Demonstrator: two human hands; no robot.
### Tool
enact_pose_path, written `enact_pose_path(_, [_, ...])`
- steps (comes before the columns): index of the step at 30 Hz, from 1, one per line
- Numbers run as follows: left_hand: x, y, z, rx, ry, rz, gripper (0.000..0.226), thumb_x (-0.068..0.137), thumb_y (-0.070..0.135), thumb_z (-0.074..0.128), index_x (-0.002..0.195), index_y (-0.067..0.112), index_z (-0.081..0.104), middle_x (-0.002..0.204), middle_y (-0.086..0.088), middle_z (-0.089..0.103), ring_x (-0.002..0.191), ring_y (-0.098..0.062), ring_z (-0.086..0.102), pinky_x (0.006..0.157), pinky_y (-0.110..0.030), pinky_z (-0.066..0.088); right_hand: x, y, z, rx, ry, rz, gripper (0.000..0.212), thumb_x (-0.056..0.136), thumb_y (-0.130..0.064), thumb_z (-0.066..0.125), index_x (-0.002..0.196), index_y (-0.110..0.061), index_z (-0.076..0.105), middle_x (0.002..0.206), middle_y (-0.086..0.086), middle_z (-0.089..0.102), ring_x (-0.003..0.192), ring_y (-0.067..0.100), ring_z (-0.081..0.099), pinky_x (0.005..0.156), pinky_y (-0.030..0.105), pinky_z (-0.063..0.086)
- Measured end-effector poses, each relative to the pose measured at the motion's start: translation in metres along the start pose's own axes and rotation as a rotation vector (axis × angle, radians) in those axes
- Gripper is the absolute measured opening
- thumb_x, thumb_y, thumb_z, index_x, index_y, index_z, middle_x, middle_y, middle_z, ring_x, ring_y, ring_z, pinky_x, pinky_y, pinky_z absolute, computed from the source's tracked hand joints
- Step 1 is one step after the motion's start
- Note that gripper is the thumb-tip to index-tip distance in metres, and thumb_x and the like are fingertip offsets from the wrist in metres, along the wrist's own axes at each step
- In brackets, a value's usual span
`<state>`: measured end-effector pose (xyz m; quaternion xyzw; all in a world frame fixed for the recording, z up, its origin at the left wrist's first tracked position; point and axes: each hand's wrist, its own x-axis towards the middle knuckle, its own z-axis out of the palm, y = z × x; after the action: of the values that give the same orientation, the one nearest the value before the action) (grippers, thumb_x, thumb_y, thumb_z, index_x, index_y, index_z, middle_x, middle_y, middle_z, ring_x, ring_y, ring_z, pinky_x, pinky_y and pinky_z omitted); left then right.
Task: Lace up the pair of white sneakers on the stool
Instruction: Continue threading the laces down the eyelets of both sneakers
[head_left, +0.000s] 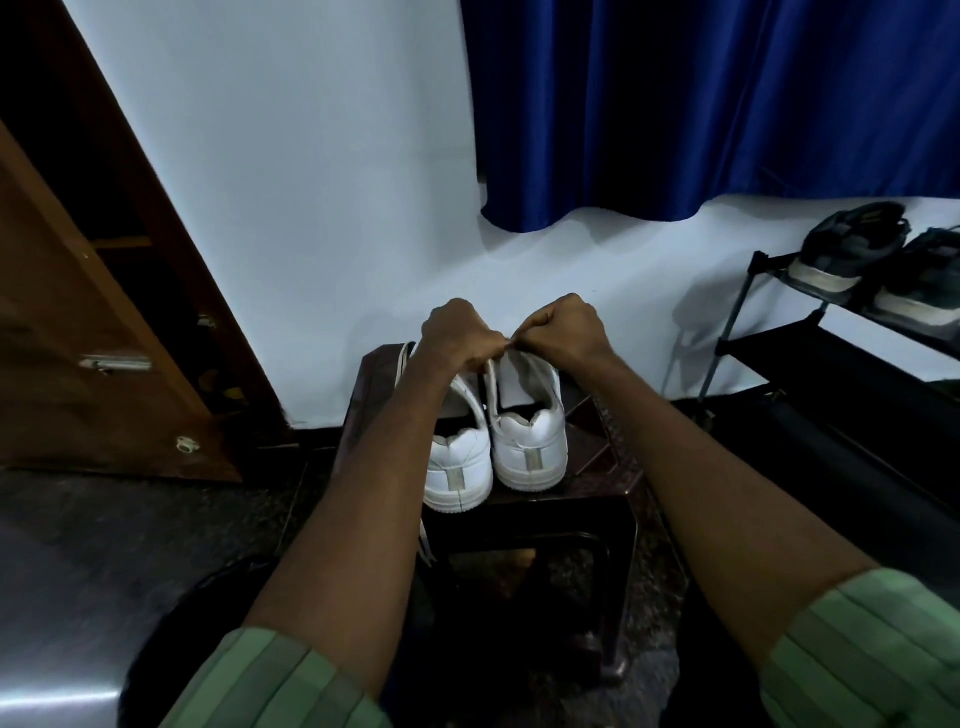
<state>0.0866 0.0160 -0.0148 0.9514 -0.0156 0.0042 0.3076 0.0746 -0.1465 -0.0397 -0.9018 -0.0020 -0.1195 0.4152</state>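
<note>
White leather low-top sneakers (496, 441) sit heels toward the person at the middle of the dark brown plastic stool (597, 499). Left hand (457, 332) and right hand (563, 327) both pinch a flat white lace (491, 376) over the right shoe's far end. Lacing looks early; eyelets are hidden. A second lace (402, 364) hangs off the stool's left edge, unthreaded.

A home entryway: shoe rack (810, 332) with worn sneakers, blue curtain (727, 104), wooden door (78, 312).

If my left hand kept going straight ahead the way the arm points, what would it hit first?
Probably the white wall behind the stool. The left hand already sits past the sneakers, pinching a lace, and nothing else shows ahead; depth is hard to judge.
</note>
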Motion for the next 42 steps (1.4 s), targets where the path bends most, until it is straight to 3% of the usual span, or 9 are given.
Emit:
enact_pose_path(5, [0.005, -0.016, -0.003, -0.273, -0.081, -0.103, 0.017, 0.051, 0.012, 0.073, 0.063, 0.011, 0.061, 0.058, -0.006, 0.054, 0.054, -0.021, 0.050, 0.058, -0.031, 0.041, 0.001, -0.001, 0.008, -0.053, 0.042, 0.038, 0.012, 0.069, -0.027, 0.074, 0.072, -0.018, 0.082, 0.070, 0.001, 0.076, 0.071, 0.014, 0.072, 0.070, 0.040, 0.063])
enact_pose_path(11, [0.012, -0.021, -0.001, -0.373, -0.156, -0.170, 0.048, 0.044, 0.014, 0.069, 0.090, 0.003, 0.077, 0.082, -0.011, 0.067, 0.043, -0.019, 0.037, 0.048, -0.021, 0.030, 0.000, -0.001, 0.021, -0.074, 0.048, 0.045, 0.013, 0.072, -0.023, 0.070, 0.075, -0.017, 0.082, 0.077, 0.008, 0.076, 0.078, 0.025, 0.072, 0.071, 0.038, 0.061])
enact_pose_path(15, [0.006, -0.015, -0.009, -0.382, -0.170, -0.203, 0.031, 0.058, 0.010, 0.072, 0.088, 0.000, 0.072, 0.077, -0.011, 0.061, 0.033, -0.015, 0.028, 0.042, -0.018, 0.022, 0.004, 0.006, 0.023, 0.033, 0.022, 0.114, 0.029, 0.065, -0.027, 0.071, 0.081, -0.005, 0.078, 0.088, 0.019, 0.072, 0.092, 0.026, 0.073, 0.072, 0.045, 0.061])
enact_pose_path(18, [0.004, -0.018, -0.007, -0.430, -0.184, -0.177, 0.014, 0.080, -0.003, 0.069, 0.091, -0.011, 0.072, 0.062, -0.012, 0.059, 0.033, -0.011, 0.048, 0.037, -0.016, 0.035, 0.005, 0.010, 0.025, 0.105, -0.022, 0.173, 0.043, 0.058, -0.035, 0.078, 0.086, -0.002, 0.077, 0.092, 0.019, 0.074, 0.070, 0.017, 0.071, 0.073, 0.047, 0.062])
enact_pose_path(23, [0.020, -0.025, 0.013, -0.065, 0.041, -0.021, 0.041, 0.061, 0.039, 0.063, 0.085, 0.012, 0.082, 0.084, 0.001, 0.079, 0.082, -0.019, 0.072, 0.078, -0.028, 0.060, 0.006, 0.009, 0.027, 0.140, -0.017, 0.193, 0.025, 0.065, -0.033, 0.091, 0.078, -0.013, 0.083, 0.080, 0.006, 0.079, 0.078, 0.008, 0.072, 0.082, 0.042, 0.063])
enact_pose_path(32, [0.012, -0.020, -0.005, 0.150, 0.086, -0.010, 0.012, 0.077, 0.020, 0.058, 0.070, 0.012, 0.064, 0.076, -0.004, 0.067, 0.072, -0.027, 0.062, 0.069, -0.027, 0.044, 0.013, 0.005, 0.008, -0.015, -0.121, 0.034, 0.016, 0.073, -0.028, 0.089, 0.075, -0.016, 0.079, 0.077, -0.002, 0.075, 0.080, 0.015, 0.068, 0.077, 0.035, 0.057])
enact_pose_path(37, [0.004, -0.019, -0.027, -1.049, -0.071, -0.161, 0.017, 0.106, 0.009, 0.041, 0.096, 0.015, 0.054, 0.084, -0.008, 0.074, 0.085, -0.028, 0.074, 0.085, -0.035, 0.059, 0.016, 0.012, -0.002, 0.053, -0.209, 0.024, 0.015, 0.071, -0.022, 0.091, 0.074, -0.013, 0.079, 0.079, 0.003, 0.077, 0.077, 0.013, 0.067, 0.075, 0.037, 0.057])
enact_pose_path(39, [-0.002, -0.012, -0.028, -1.324, -0.063, -0.172, 0.021, 0.106, 0.009, 0.036, 0.093, 0.015, 0.051, 0.068, -0.001, 0.061, 0.064, -0.021, 0.063, 0.072, -0.033, 0.059, 0.014, 0.011, -0.005, 0.050, -0.186, 0.006, 0.010, 0.072, -0.014, 0.088, 0.074, -0.017, 0.079, 0.075, 0.000, 0.075, 0.071, 0.010, 0.063, 0.068, 0.031, 0.052])
enact_pose_path(42, [0.005, -0.012, -0.025, -0.596, 0.143, 0.001, 0.026, 0.099, 0.025, 0.045, 0.099, 0.015, 0.069, 0.085, -0.002, 0.065, 0.067, -0.017, 0.060, 0.075, -0.031, 0.053, 0.013, 0.008, -0.008, 0.063, -0.027, -0.016, 0.018, 0.069, -0.004, 0.079, 0.072, -0.021, 0.076, 0.063, -0.001, 0.067, 0.058, 0.012, 0.057, 0.063, 0.029, 0.048])
